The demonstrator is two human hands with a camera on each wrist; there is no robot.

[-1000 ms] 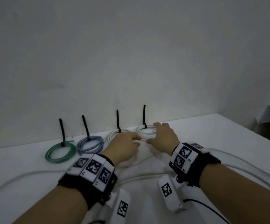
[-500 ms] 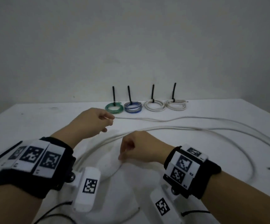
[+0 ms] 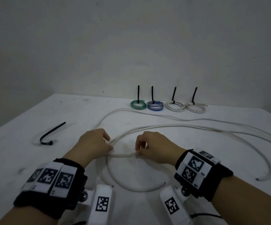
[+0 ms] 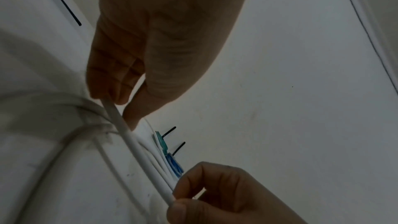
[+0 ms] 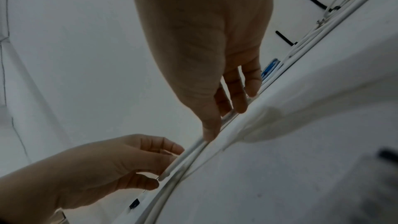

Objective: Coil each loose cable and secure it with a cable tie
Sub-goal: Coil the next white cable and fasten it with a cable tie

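Head view: at lower centre, the left hand (image 3: 93,144) and right hand (image 3: 154,147) each pinch the loose white cable (image 3: 123,155); it looks light, springy, best held at crossings.

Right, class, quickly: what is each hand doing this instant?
Left hand: pinching the loose white cable.
Right hand: pinching the same cable.

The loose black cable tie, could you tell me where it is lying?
In the head view, the loose black cable tie lies on the table, left of the left hand.
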